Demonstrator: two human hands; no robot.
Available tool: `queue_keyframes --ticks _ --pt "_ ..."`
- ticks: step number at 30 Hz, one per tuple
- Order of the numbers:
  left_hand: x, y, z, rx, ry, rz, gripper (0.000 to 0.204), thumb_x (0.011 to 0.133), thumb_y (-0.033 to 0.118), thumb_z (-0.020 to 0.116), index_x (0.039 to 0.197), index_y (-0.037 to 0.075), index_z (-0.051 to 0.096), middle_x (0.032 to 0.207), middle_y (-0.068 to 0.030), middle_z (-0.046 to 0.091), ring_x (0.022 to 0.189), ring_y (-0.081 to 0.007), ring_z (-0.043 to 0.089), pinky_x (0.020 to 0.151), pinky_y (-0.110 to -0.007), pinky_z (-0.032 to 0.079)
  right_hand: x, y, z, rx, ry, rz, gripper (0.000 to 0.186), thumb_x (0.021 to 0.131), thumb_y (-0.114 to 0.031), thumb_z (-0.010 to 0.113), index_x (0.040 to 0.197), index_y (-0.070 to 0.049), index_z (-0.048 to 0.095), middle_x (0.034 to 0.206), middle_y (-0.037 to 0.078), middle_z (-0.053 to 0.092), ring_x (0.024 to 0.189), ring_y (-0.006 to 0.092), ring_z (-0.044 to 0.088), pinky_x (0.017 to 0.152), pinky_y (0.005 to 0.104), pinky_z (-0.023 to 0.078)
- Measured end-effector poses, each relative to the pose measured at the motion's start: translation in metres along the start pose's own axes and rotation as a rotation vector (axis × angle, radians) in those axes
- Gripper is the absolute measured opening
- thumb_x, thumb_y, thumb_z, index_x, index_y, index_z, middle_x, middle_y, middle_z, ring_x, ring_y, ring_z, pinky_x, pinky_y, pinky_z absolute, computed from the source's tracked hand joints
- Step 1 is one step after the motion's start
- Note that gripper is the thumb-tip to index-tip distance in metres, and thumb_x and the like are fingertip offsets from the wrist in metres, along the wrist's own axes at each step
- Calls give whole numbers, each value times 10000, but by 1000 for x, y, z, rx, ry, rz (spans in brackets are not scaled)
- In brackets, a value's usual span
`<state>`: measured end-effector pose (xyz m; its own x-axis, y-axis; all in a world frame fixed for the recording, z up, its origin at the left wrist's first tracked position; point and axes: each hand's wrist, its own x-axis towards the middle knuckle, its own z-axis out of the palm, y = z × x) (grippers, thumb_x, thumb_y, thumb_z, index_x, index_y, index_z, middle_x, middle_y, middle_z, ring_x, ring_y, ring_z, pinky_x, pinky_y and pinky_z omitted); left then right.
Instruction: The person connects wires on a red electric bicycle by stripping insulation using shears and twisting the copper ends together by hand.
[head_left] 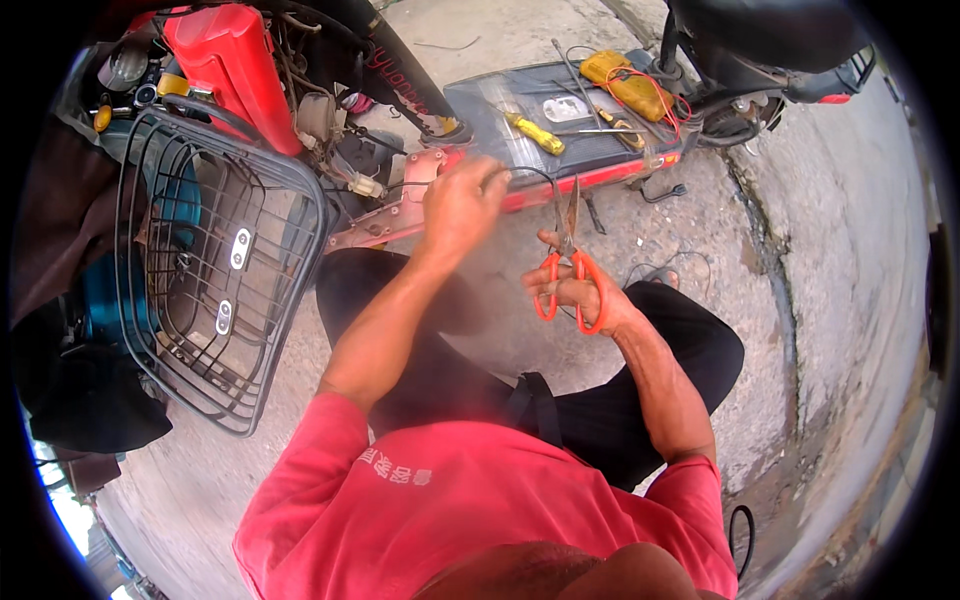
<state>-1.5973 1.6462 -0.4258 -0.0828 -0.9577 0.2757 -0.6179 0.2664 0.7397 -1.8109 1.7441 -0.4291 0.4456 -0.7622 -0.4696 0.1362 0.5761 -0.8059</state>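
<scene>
black wire basket (pixel 320 215) that stood at left, yellow-handled screwdriver (pixel 535 132) that lay near a yellow device (pixel 628 85), cracked concrete (pixel 830 230)

My left hand (pixel 463 207) is on the cable (pixel 535 170), to the left of the scissors (pixel 598 297) in my right hand (pixel 622 308); the cable bends toward me beside their blades. Beyond both hands, the scooter's footboard (pixel 475 100) stretches off to the right. On it lie a screwdriver (pixel 537 135) and, farther right, more hand tools (pixel 630 136), with a meter (pixel 628 86) behind them — its leads (pixel 684 112) trail over the board's right end. The seat (pixel 770 40) is past that, at the far right. Left of my left forearm is the basket (pixel 322 215), and the front panel (pixel 225 65) sits behind it. Below my hands, between my knees, is the concrete floor (pixel 530 355).
</scene>
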Motion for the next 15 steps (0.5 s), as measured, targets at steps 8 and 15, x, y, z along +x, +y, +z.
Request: queue_keyframes --ticks 8,15 --pt "1 -10 -11 -20 -2 -67 165 873 209 666 952 71 713 919 -162 700 860 -364 668 751 -447 523 12 12 5 -56 -16 26 788 824 -50 563 1541 -51 237 1182 208 651 1102 295 624 964 419 494" --pt "-17 0 -8 -77 -129 -27 204 885 179 678 984 1 701 929 -165 709 829 -287 693 725 -378 523 27 -1 2 1 81 8 701 860 -90 560 1511 -61 301 1055 140 654 976 238 640 893 409 514"
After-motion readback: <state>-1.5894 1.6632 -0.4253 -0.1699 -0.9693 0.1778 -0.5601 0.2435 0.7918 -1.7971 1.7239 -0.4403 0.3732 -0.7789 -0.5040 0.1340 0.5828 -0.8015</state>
